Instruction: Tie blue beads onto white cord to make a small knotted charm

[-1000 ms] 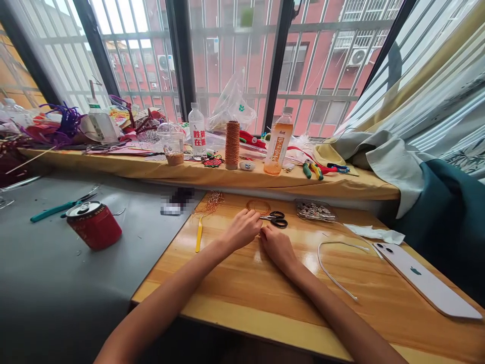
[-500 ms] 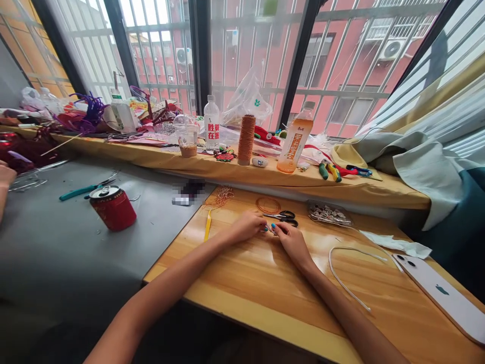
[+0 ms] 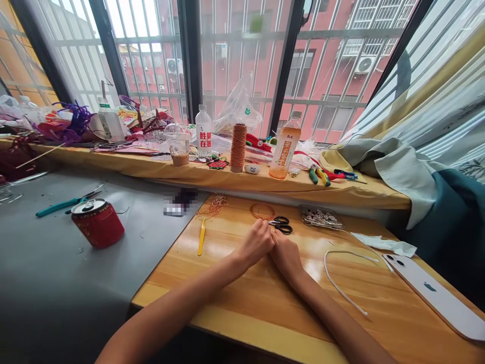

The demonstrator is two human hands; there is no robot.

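Note:
My left hand [image 3: 259,238] and my right hand [image 3: 284,253] meet over the wooden table, touching, with fingers curled and pressed together. Whatever sits between the fingertips is hidden by the hands. Just beyond them lie black-handled scissors [image 3: 282,227], their blades partly behind my fingers, and a thin orange cord coil [image 3: 262,204]. Left of my left hand rests a yellow tweezer-like tool [image 3: 202,237], below a tangle of orange thread [image 3: 216,204]. A clear plastic tray [image 3: 322,218] of small pale pieces stands to the right, and a white cord [image 3: 341,289] curves across the wood.
A white phone [image 3: 432,296] and a crumpled tissue [image 3: 386,244] lie at the right. On the grey table stand a red can [image 3: 99,225] and teal-handled pliers [image 3: 62,206]. The cluttered sill holds a brown cord spool [image 3: 238,149] and an orange drink bottle [image 3: 286,146].
My hands have come together and turned, so the small thing that showed between the fingertips is covered. The view has shifted slightly, bringing the whole yellow tool into sight.

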